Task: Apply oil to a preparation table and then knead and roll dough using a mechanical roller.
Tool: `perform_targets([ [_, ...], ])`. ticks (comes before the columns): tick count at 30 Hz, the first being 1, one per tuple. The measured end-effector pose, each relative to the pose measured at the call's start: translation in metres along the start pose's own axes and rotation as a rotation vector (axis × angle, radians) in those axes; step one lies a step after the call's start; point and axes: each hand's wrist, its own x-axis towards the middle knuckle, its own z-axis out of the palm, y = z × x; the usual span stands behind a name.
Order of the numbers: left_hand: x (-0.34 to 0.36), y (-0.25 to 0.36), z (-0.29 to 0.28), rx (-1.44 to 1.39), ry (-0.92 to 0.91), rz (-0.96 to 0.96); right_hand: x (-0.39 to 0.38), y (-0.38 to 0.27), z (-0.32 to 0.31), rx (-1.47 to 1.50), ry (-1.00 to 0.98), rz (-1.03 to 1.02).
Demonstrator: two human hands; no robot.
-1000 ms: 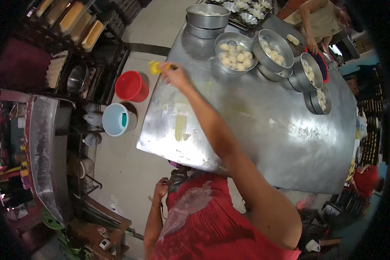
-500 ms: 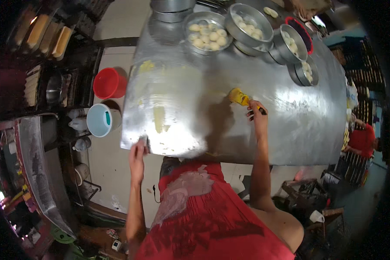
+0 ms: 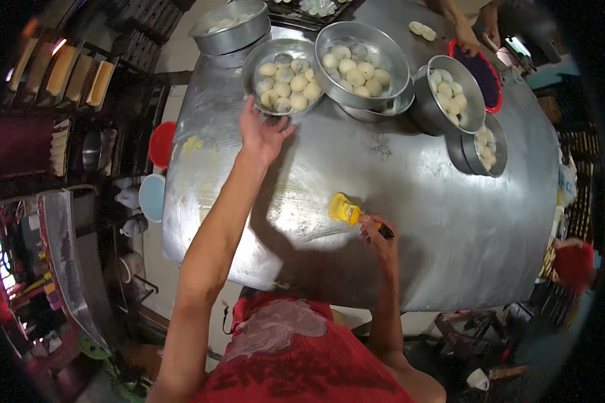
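Observation:
My left hand (image 3: 262,134) reaches up to the near rim of a round metal pan (image 3: 247,75) holding several pale dough balls (image 3: 282,88); its fingers are spread, with fingertips at or just under the rim. In my right hand (image 3: 375,230) is a yellow-smeared brush (image 3: 343,208) with a dark handle end, low over the steel table (image 3: 464,235). More pans of dough balls (image 3: 388,39) stand stacked to the right, and another stack (image 3: 207,41) is at the back left. Pale yellow smears (image 3: 193,144) mark the steel top.
A co-worker's hand (image 3: 467,40) reaches to a red-rimmed bowl (image 3: 494,103) at the back right. Another person in red (image 3: 571,265) is at the right. Red (image 3: 160,146) and pale blue (image 3: 152,200) buckets stand left of the table, beside racks of loaf tins (image 3: 81,80).
My left hand has risen from the table's front-left corner to the pan. My right hand, holding the brush, went from the upper left to the middle and is now lower and nearer me.

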Motion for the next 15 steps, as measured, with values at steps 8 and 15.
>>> perform_targets([
  [8,0.036,0.019,0.000,0.109,-0.079,0.046,0.029,-0.020,-0.014,-0.062,-0.110,-0.027],
  [15,-0.075,0.031,-0.100,0.772,0.147,0.535,0.061,-0.060,-0.031,0.046,0.364,-0.163],
])
